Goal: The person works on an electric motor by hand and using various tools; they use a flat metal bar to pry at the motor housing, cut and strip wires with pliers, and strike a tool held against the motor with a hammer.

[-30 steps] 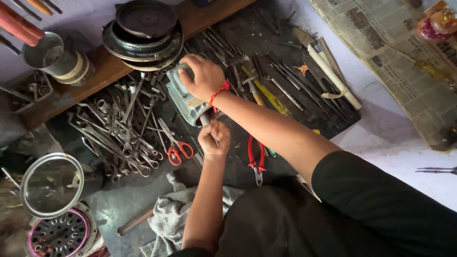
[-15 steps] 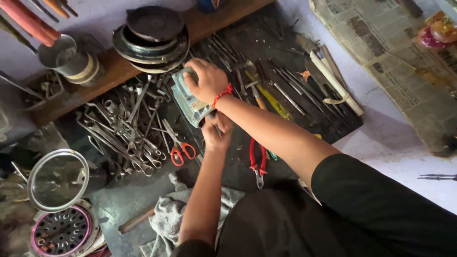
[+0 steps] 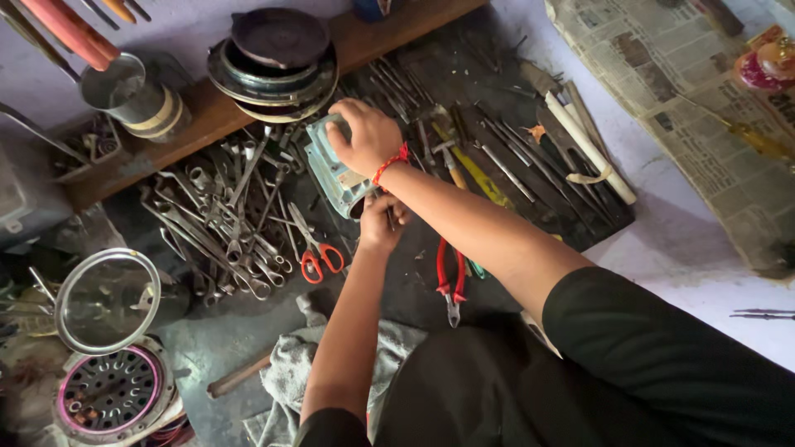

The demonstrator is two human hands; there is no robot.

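Dark workshop mat [image 3: 414, 273], two hands, right hand [image 3: 368, 136] gripping one teal housing [image 3: 331, 174], left hand [image 3: 383, 222] beneath.

Far left: metal cup [image 3: 132, 95] beside stacked round lids [image 3: 277, 62] on a wooden plank [image 3: 207, 116]. Left: wrench pile [image 3: 224, 215], red-handled scissors [image 3: 319, 257]. Centre: red pliers [image 3: 450, 281]. Far right: newspaper [image 3: 687, 99]. Near: grey rag [image 3: 290, 372].
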